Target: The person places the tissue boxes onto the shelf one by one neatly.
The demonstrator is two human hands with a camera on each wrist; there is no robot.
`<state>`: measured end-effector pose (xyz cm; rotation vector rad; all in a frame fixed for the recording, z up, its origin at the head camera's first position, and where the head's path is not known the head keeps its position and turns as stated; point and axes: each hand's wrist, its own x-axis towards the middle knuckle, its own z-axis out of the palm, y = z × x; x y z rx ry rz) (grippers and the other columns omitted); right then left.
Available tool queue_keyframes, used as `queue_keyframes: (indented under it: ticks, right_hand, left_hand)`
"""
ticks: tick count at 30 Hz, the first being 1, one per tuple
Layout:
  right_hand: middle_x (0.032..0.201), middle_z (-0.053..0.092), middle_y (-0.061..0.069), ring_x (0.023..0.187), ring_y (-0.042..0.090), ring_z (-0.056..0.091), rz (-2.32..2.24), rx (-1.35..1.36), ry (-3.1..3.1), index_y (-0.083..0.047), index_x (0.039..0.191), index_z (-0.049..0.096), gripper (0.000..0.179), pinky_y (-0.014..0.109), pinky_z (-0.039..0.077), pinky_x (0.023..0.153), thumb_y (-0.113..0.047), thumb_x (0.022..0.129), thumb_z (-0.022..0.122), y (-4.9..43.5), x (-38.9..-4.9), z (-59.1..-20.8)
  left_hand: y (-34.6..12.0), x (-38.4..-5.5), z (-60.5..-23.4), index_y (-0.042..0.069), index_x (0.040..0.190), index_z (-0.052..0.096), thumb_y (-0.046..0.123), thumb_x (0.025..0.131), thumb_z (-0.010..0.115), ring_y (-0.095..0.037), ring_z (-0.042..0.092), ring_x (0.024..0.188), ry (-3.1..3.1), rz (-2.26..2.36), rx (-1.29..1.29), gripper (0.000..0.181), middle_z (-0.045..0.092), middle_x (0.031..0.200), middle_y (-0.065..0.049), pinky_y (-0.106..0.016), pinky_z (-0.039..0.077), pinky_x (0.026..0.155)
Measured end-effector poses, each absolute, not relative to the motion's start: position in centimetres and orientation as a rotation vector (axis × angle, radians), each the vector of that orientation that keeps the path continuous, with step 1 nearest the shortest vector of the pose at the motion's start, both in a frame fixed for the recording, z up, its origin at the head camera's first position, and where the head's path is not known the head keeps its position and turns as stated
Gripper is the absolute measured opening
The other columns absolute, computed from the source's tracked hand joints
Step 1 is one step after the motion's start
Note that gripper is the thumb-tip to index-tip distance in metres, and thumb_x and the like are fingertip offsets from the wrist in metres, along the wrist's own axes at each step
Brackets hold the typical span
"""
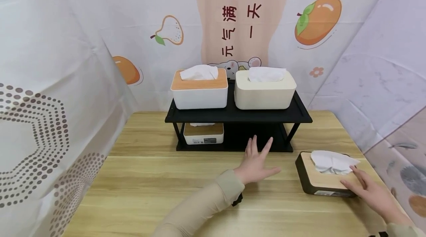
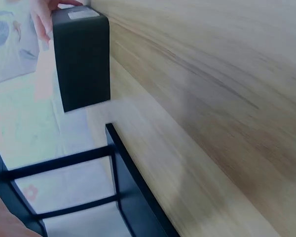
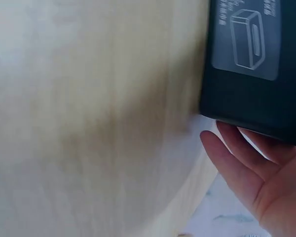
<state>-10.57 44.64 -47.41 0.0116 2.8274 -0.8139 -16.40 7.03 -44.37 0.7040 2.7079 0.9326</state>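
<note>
A tissue box (image 1: 327, 178) with dark sides, a light wood-look top and a white tissue sits on the table's right side. My right hand (image 1: 371, 192) rests at its right end, fingertips touching the top and edge. In the right wrist view, the fingers (image 3: 237, 170) lie fairly straight against the box end, beside its label. My left hand (image 1: 256, 165) is spread, holding nothing, just in front of a black two-tier rack (image 1: 233, 115). Little of the left hand (image 2: 7, 217) shows in the left wrist view.
On the rack's upper tier stand a white tissue box (image 1: 200, 98) with an orange-brown top and a cream tissue box (image 1: 265, 98). A smaller tissue box (image 1: 203, 139) sits at the lower tier's left. A printed cloth (image 1: 133, 7) hangs behind the wooden table (image 1: 149, 185).
</note>
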Motion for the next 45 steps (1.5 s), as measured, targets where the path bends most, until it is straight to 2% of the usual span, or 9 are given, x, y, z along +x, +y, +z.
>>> queue_keyframes:
  ticks: [4,9,16,23,27,29,34,41,45]
  right_hand:
    - [0.144,0.011,0.043,0.120,0.067,0.022,-0.886,0.045,2.814,-0.004,0.152,0.003,0.082,0.072,0.024,0.089,-0.045,0.097,0.047,43.7,-10.8,-47.5]
    - [0.140,0.021,0.041,0.121,0.067,0.021,-0.884,0.063,2.831,-0.002,0.151,0.009,0.083,0.071,0.024,0.090,-0.047,0.095,0.050,42.3,-11.0,-47.5]
    - [0.138,0.027,0.041,0.122,0.064,0.027,-0.888,0.025,2.880,0.004,0.148,0.020,0.082,0.070,0.027,0.092,-0.046,0.093,0.055,39.5,-11.4,-47.4]
    - [0.137,0.031,0.040,0.123,0.062,0.028,-0.873,0.058,2.863,0.001,0.149,0.020,0.084,0.070,0.030,0.092,-0.050,0.092,0.054,36.7,-11.6,-47.0]
    - [0.137,0.031,0.040,0.122,0.061,0.031,-0.858,0.051,2.876,0.002,0.148,0.022,0.084,0.068,0.032,0.092,-0.051,0.092,0.054,35.5,-11.7,-47.0]
    - [0.137,0.032,0.041,0.121,0.061,0.033,-0.846,0.040,2.886,0.003,0.147,0.023,0.083,0.068,0.034,0.092,-0.051,0.092,0.054,34.9,-11.8,-47.1]
    - [0.139,0.028,0.043,0.120,0.062,0.035,-0.867,0.004,2.863,0.004,0.147,0.020,0.084,0.068,0.035,0.090,-0.050,0.093,0.053,33.6,-12.0,-47.2]
    - [0.141,0.025,0.042,0.120,0.061,0.036,-0.893,0.017,2.850,0.003,0.148,0.018,0.084,0.067,0.037,0.090,-0.051,0.093,0.052,32.3,-12.2,-47.8]
    - [0.141,0.026,0.041,0.120,0.061,0.037,-0.912,-0.002,2.853,0.003,0.148,0.018,0.084,0.066,0.037,0.090,-0.051,0.093,0.052,31.7,-12.3,-47.9]
  left_hand:
    - [8.5,-16.4,-44.1,0.045,0.147,-0.008,0.062,0.084,0.058,-0.038,-0.008,0.145,2.731,0.893,0.713,0.093,-0.015,0.157,-0.017,-0.057,0.020,0.112]
    - [10.2,-15.8,-44.5,0.048,0.146,-0.010,0.065,0.081,0.059,-0.039,-0.001,0.145,2.737,0.811,0.714,0.095,-0.007,0.158,-0.017,-0.052,0.018,0.115]
    - [11.0,-14.5,-45.1,0.043,0.149,-0.007,0.060,0.082,0.061,-0.038,0.015,0.144,2.615,0.872,0.677,0.097,0.005,0.157,-0.019,-0.043,0.032,0.110]
    - [11.2,-14.3,-46.1,0.038,0.150,-0.006,0.057,0.083,0.063,-0.041,0.017,0.143,2.548,0.942,0.698,0.099,0.006,0.157,-0.020,-0.043,0.036,0.107]
    - [11.2,-14.3,-46.7,0.035,0.152,-0.002,0.054,0.082,0.065,-0.038,0.018,0.143,2.532,0.991,0.699,0.099,0.006,0.156,-0.023,-0.036,0.038,0.106]
    - [11.0,-14.3,-46.9,0.033,0.152,0.000,0.052,0.082,0.067,-0.035,0.024,0.141,2.531,1.008,0.697,0.099,0.004,0.156,-0.025,-0.030,0.040,0.103]
    - [10.5,-14.3,-47.3,0.030,0.153,-0.001,0.051,0.081,0.069,-0.033,0.046,0.127,2.535,1.013,0.627,0.102,0.002,0.154,-0.030,-0.024,0.046,0.093]
    - [9.7,-14.1,-47.5,0.027,0.153,0.002,0.053,0.084,0.065,-0.030,0.059,0.114,2.554,0.970,0.555,0.097,0.001,0.154,-0.031,-0.024,0.049,0.087]
    - [9.1,-14.2,-47.8,0.025,0.154,0.004,0.052,0.086,0.063,-0.024,0.067,0.095,2.584,0.958,0.545,0.094,0.000,0.154,-0.032,-0.021,0.051,0.079]
